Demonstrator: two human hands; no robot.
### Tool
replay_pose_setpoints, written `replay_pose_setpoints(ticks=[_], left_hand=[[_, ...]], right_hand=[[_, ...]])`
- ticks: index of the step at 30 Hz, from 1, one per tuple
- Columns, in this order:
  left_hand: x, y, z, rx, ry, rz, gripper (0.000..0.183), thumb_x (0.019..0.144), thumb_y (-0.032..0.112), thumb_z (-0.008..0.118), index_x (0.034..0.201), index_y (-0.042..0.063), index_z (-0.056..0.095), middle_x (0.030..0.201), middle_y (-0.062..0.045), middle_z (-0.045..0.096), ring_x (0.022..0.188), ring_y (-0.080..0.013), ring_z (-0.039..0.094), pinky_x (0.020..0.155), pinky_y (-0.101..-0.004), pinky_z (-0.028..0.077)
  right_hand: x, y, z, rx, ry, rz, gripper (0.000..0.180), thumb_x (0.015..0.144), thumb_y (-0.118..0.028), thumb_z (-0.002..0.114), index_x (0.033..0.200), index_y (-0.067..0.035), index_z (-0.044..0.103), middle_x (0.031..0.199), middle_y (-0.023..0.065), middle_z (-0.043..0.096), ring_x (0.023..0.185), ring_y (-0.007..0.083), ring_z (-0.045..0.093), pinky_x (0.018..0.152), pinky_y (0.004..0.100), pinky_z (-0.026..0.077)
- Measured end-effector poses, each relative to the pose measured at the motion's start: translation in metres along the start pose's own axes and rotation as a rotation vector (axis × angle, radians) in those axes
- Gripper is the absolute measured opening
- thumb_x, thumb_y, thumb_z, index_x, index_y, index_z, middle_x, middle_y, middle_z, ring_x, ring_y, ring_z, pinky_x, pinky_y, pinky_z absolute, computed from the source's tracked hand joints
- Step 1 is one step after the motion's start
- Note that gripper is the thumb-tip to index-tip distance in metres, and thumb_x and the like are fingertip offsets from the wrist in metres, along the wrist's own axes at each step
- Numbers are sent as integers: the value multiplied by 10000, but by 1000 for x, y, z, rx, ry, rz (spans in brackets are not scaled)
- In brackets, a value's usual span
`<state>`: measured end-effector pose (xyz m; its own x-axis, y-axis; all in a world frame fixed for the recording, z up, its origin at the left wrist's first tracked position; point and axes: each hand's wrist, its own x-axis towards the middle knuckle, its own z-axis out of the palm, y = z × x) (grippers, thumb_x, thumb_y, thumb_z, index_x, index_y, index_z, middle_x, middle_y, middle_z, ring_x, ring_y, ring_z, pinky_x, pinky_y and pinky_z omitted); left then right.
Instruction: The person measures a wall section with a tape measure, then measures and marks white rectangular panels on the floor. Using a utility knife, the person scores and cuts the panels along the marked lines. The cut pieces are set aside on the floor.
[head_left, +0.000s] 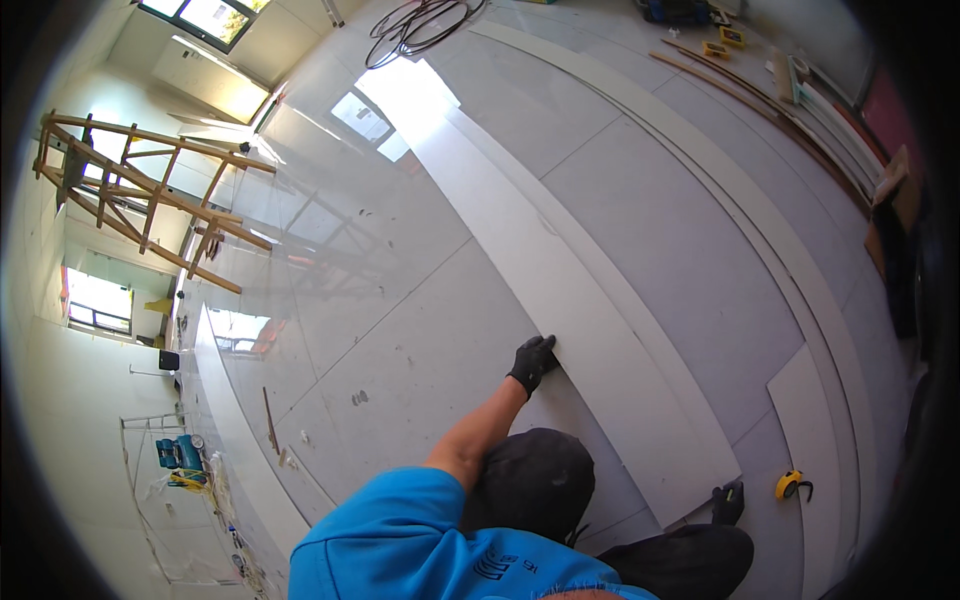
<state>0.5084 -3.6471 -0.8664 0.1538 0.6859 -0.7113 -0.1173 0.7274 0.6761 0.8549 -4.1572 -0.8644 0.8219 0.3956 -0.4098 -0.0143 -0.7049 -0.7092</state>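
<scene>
A long white panel (600, 330) lies across the tiled floor in front of me, on top of or overlapping another long pale board (637, 300). My left hand (535, 363), in a black glove, rests at the panel's left edge, its fingertips against that edge. Beside the panel's near right corner is my right hand (727, 501), also in a black glove, closed around a small marker or pencil with a yellowish-green part showing. A yellow tape measure (788, 484) sits on a shorter white board piece (811, 420) to the right of that hand.
Long curved-looking white strips (750, 217) run along the right, with brown trim strips (765, 105) beyond. Coiled cable (420, 28) lies at the top. On the left are wooden trestles (150, 187), another long white panel (240, 420) and a teal air compressor (180, 454).
</scene>
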Motion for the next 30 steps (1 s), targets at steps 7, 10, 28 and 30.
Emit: replay_pose_setpoints(ticks=[7,10,28,30], left_hand=[[14,11,15,-8,-82,-28,341,955,238,651,1182,-9,593,1058,-104,682,916,-234,684,813,-382,585],[43,10,-20,741,-60,341,211,960,263,637,888,65,630,780,-51,611,715,-167,576,659,-321,504],[18,52,167,2020,-199,672,1234,618,612,847,1483,-66,284,1499,-314,338,1423,-407,314,1148,-443,317],[19,47,180,2104,-158,522,1326,584,628,858,1497,-86,214,1522,-369,234,1450,-458,216,1177,-476,264]], right_hand=[[-6,14,-1,-136,14,-34,298,744,-138,750,909,-75,509,813,80,538,814,231,564,738,374,489],[2,52,12,413,0,71,725,828,-84,776,1424,75,395,1106,131,632,947,187,596,828,322,561],[-13,-61,3,70,-21,135,288,809,-270,738,960,-101,559,793,89,608,760,268,597,743,364,483],[-14,-60,4,67,5,97,289,811,-271,735,964,-101,558,797,91,614,768,276,604,742,369,483]])
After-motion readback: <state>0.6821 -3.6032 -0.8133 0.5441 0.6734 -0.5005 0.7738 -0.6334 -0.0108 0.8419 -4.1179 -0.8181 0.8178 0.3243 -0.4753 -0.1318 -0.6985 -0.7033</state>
